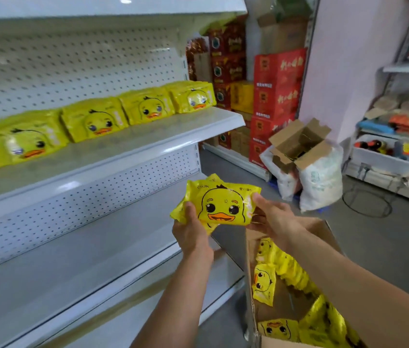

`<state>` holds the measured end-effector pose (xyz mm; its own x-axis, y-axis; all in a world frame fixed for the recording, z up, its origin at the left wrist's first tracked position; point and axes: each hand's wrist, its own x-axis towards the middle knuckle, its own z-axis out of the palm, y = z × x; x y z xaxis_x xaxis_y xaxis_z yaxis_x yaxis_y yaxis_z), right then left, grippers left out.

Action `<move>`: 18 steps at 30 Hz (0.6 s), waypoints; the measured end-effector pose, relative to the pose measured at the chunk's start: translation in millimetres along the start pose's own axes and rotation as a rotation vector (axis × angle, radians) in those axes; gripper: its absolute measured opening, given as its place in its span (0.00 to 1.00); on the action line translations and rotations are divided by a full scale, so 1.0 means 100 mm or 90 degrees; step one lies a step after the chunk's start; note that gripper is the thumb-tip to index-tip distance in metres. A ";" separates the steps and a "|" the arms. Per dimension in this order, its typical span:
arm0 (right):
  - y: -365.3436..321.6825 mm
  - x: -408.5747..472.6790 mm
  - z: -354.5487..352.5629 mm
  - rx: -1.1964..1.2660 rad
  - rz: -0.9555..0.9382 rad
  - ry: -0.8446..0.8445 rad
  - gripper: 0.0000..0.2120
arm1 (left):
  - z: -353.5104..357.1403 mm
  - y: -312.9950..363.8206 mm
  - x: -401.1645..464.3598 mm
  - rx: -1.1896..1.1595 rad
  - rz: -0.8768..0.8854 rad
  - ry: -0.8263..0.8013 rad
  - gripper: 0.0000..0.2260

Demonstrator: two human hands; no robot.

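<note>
Pinching the yellow duck-face pack (221,202) at both ends, the fingers (190,212) of the left hand (190,229) and right hand (276,222) hold it in mid-air, above the open carton (250,249) and beside the shelf (193,123). The glossy wrapper could probably slip from so light a pinch. Its small print is too blurred to read.

White pegboard shelving (72,59), grey floor (374,234) (red cartons (277,81) against pale wall (349,59))

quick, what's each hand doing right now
Left hand: grips the left end of the yellow duck pack.
Right hand: holds the right end of the same pack, thumb on its front.
</note>
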<state>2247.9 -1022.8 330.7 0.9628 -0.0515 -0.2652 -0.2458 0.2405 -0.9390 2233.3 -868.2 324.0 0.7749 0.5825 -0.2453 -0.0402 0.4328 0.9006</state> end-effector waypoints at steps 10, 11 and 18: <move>-0.24 -0.07 1.27 -0.150 -0.362 0.046 0.16 | -0.70 0.89 0.25 -0.010 0.117 0.031 0.09; -0.26 -0.09 1.44 -0.117 -0.359 0.020 0.15 | -0.80 1.01 0.29 -0.003 0.135 0.033 0.09; -0.33 -0.22 2.55 -0.044 -0.308 -0.111 0.16 | -1.49 1.80 0.65 -0.015 0.211 0.087 0.11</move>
<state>2263.5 -782.5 423.1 0.9712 0.0230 0.2373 0.2305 0.1646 -0.9591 2181.9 -650.1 416.3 0.6261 0.7796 0.0121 -0.2917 0.2198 0.9309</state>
